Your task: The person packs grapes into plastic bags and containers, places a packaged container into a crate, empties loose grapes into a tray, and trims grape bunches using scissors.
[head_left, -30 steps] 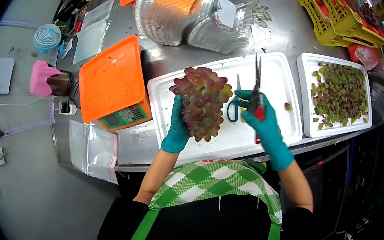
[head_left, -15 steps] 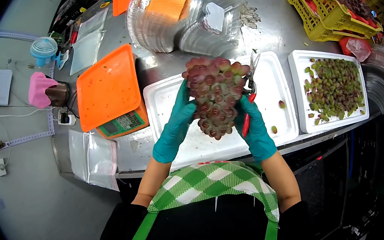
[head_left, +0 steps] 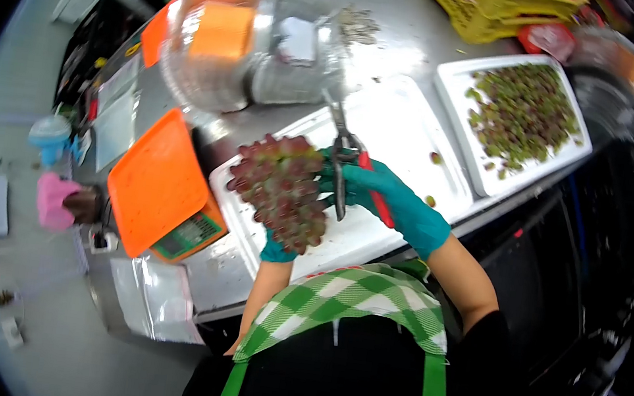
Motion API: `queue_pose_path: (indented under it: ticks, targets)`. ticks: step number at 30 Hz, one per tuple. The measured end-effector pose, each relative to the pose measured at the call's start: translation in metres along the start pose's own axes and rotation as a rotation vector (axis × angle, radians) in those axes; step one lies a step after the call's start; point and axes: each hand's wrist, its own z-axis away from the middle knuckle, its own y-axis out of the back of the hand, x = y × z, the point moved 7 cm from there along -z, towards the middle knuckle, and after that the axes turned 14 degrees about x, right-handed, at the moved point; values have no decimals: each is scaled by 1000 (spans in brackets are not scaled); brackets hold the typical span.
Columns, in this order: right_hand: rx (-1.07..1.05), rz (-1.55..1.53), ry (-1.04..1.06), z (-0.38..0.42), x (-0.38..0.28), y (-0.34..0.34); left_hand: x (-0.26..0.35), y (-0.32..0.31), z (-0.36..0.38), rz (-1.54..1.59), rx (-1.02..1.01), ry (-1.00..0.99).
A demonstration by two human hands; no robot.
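Observation:
A bunch of reddish grapes (head_left: pixel 280 189) is held up over the white tray (head_left: pixel 409 106), tilted to the left. My left hand (head_left: pixel 278 251), in a teal glove, supports it from beneath; the grapes hide its fingers. In my right hand (head_left: pixel 397 199), also gloved, are red-handled snips (head_left: pixel 344 139), blades pointing away from me. The fingertips of that hand reach the right side of the bunch. Two loose grapes (head_left: pixel 436 158) lie at the right of the tray.
Left of the tray stands an orange scale (head_left: pixel 154 185). Stacked clear plastic containers (head_left: pixel 214 64) sit behind it. Another white tray (head_left: pixel 459 89) at the right holds many loose grapes. Yellow crates (head_left: pixel 477 19) stand at the back, and plastic bags (head_left: pixel 151 300) hang over the front edge.
The bunch has moved left and tilted, and my left hand is now mostly behind it. My right hand and the snips have turned leftward across its side. The camera view has shifted.

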Motion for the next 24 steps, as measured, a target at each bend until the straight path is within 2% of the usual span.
queue_pose_path:
  ticks: [2,3,4,6,7,8,10,11,12,14,16,18,19,24]
  targets:
    - [66,118,73,9,-21,9,2,-4,0,-88,15,-13]
    - [198,256,143,10,-31,28,3,-6,-2,-57,-24,-14]
    - [338,409,344,5,-38,53,3,-9,-4,-15,-62,-11]
    - [725,950,818,18,-68,95,6,-22,-4,285,-318,37]
    - [871,1204,823,24,-81,115,10,-26,-2,436,-439,54]
    - [1009,1459,814,30,-94,135,11,-20,-5,364,-361,-3]
    - [1164,1446,840,38,-104,183,15,-4,-9,219,-195,-118]
    - [1272,1511,815,42,-102,205,17,-1,-14,321,-244,-104]
    - [1377,1576,794,46,-101,225,18,1,-13,287,-243,-114]
    - [1458,1645,604,48,-95,259,21,2,-7,217,-235,-137]
    - [1519,1632,533,48,-88,279,28,0,-3,151,-123,-193]
    - [1530,1689,357,43,-91,266,37,-8,2,88,-7,-247]
    - [1538,1700,351,40,-92,260,39,-6,3,56,50,-272]
    - [1592,1823,227,29,-90,246,33,6,2,90,21,-245]
